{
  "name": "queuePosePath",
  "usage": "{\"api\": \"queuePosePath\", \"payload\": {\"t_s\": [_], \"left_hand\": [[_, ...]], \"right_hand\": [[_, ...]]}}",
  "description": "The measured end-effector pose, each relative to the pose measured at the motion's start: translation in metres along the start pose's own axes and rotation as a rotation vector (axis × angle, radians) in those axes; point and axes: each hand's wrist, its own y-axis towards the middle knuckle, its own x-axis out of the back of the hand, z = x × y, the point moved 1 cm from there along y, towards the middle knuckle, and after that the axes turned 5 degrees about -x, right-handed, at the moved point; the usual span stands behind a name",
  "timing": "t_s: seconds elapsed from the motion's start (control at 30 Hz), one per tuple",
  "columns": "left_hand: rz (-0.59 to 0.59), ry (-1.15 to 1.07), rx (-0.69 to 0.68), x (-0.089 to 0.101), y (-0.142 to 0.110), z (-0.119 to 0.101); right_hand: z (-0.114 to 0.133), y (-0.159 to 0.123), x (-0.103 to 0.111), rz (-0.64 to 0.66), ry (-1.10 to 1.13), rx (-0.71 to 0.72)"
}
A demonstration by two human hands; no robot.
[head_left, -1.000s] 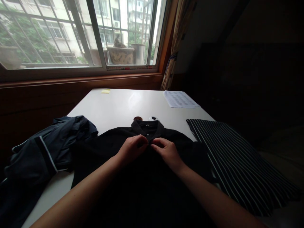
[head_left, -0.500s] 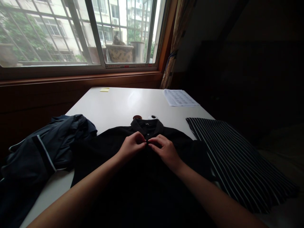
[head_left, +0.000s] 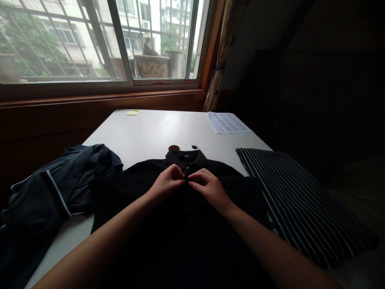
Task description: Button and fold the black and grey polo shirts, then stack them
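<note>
A black collared shirt (head_left: 132, 180) lies spread out face up, its collar toward the window. My left hand (head_left: 168, 178) pinches the shirt's front placket just below the collar, thumb against forefinger. Facing it from the other side, my right hand (head_left: 207, 184) grips the same placket between thumb and fingertips. The two sets of fingertips nearly meet. A small pale button (head_left: 187, 168) shows just above them at the neck opening. Whether a button is between my fingers is too dark to tell.
The white table (head_left: 150, 128) carries a dark blue garment (head_left: 81, 180) with white piping at left and a striped black cloth (head_left: 294, 192) at right. Beyond the collar are a brown roll (head_left: 174, 147) and a white roll (head_left: 194, 147). Printed papers (head_left: 228, 123) and yellow notes (head_left: 132, 112) lie farther back.
Both hands stay at the placket; the fingertips have shifted only slightly, and the fabric at the neck opening has moved a little. Nothing was let go.
</note>
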Motion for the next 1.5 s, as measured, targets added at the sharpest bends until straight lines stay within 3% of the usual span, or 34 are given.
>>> {"api": "queuePosePath", "payload": {"t_s": [0.2,0.5,0.83,1.1,1.5], "left_hand": [[0.008,-0.034,-0.018,-0.003,-0.002,-0.001],[0.003,0.117,-0.075,-0.001,-0.005,-0.004],[-0.039,0.235,-0.054,-0.006,-0.007,-0.01],[-0.055,0.213,-0.038,-0.007,-0.006,-0.007],[-0.118,0.126,-0.009,-0.008,-0.006,-0.001]], "right_hand": [[-0.008,0.001,-0.001,0.013,0.068,-0.043],[-0.013,0.001,-0.002,0.001,0.056,-0.07],[-0.004,0.0,-0.001,-0.009,-0.074,-0.009],[0.0,-0.002,-0.002,-0.013,-0.12,0.023],[0.004,-0.005,-0.002,-0.022,-0.273,0.191]]}}
